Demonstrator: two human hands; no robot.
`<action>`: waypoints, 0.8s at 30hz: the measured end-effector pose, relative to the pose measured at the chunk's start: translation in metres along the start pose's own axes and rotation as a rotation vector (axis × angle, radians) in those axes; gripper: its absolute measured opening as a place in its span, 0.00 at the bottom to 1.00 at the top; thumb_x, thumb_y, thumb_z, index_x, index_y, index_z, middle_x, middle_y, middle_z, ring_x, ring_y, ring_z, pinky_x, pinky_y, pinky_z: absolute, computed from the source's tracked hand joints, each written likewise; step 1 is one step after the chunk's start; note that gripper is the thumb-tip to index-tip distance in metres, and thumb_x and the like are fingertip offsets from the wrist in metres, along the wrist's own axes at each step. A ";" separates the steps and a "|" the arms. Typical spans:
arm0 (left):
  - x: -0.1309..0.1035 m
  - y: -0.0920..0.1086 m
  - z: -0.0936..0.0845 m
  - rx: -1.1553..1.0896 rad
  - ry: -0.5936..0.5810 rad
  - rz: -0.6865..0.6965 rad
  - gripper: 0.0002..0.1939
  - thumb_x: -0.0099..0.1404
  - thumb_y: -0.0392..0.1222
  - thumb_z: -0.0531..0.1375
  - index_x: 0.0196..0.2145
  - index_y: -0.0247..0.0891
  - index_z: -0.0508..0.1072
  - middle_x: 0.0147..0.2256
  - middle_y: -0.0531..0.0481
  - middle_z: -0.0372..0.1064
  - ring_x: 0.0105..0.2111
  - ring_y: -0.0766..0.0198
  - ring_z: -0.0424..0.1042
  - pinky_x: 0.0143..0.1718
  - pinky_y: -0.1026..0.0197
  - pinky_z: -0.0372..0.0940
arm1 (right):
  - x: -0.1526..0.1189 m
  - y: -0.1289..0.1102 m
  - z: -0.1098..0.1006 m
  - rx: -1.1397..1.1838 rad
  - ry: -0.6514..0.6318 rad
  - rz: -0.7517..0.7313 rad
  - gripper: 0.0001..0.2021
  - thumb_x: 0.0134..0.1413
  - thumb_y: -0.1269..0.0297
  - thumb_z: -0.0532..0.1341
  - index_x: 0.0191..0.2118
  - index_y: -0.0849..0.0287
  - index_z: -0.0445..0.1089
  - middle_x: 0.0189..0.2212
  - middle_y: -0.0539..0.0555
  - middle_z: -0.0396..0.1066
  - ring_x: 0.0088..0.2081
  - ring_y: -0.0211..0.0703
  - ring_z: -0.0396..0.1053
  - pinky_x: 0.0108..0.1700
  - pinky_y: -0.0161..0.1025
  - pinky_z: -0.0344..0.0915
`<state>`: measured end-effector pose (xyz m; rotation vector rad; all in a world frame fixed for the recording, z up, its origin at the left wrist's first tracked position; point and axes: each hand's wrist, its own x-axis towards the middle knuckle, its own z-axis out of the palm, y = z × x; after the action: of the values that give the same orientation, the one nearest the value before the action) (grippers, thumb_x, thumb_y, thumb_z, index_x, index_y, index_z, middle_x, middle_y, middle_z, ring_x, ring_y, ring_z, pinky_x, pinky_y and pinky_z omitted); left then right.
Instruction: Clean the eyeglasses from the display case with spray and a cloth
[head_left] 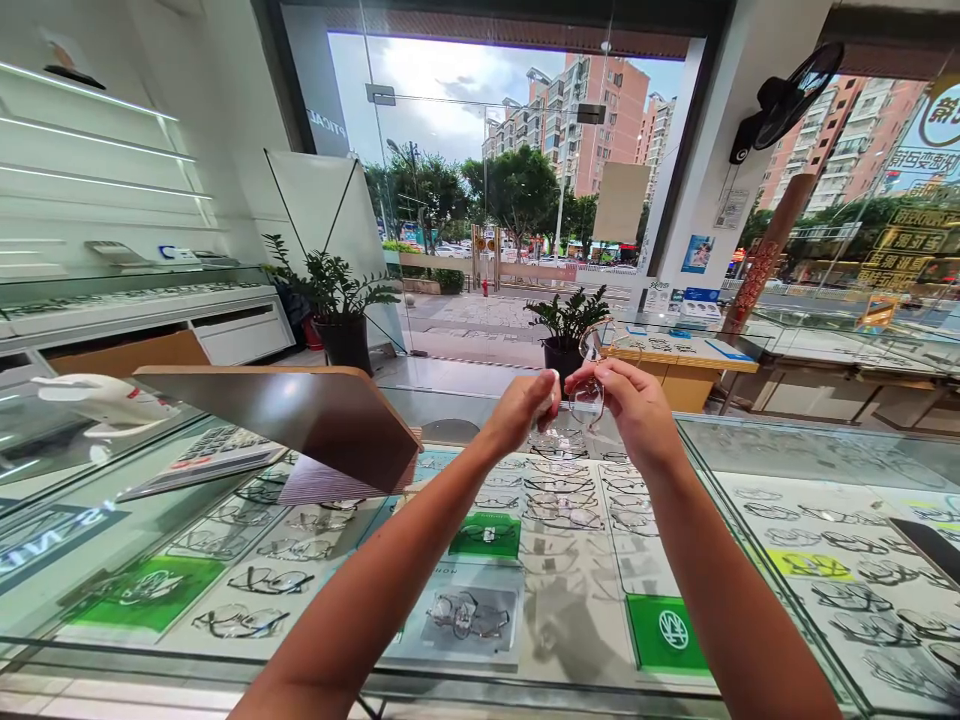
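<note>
A pair of eyeglasses with a thin frame and clear round lenses is up in front of me, above the glass display counter. My right hand pinches it between thumb and fingers, one lens below the fingertips and the other above. Just left of the lower lens is my left hand, its fingers curled closed. A bit of something whitish shows at those fingers, too small to name. Under both hands, rows of eyeglasses lie inside the counter.
A brown board stands tilted on the counter at left, near a white figure. At the right edge lies a dark flat object. Potted plants stand by the glass door. Another display counter adjoins at right.
</note>
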<state>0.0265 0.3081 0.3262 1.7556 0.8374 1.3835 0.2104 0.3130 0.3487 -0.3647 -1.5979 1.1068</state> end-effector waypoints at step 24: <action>0.012 -0.130 -0.117 1.173 0.162 -0.651 0.12 0.63 0.45 0.68 0.42 0.39 0.77 0.49 0.40 0.81 0.48 0.49 0.79 0.41 0.60 0.65 | 0.000 -0.006 0.001 -0.089 -0.071 0.022 0.14 0.67 0.55 0.62 0.38 0.55 0.83 0.38 0.56 0.82 0.42 0.46 0.76 0.49 0.46 0.69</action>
<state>-0.0918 0.4027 0.2382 1.8067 2.3713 0.5575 0.2115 0.3093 0.3531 -0.4068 -1.7132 1.0778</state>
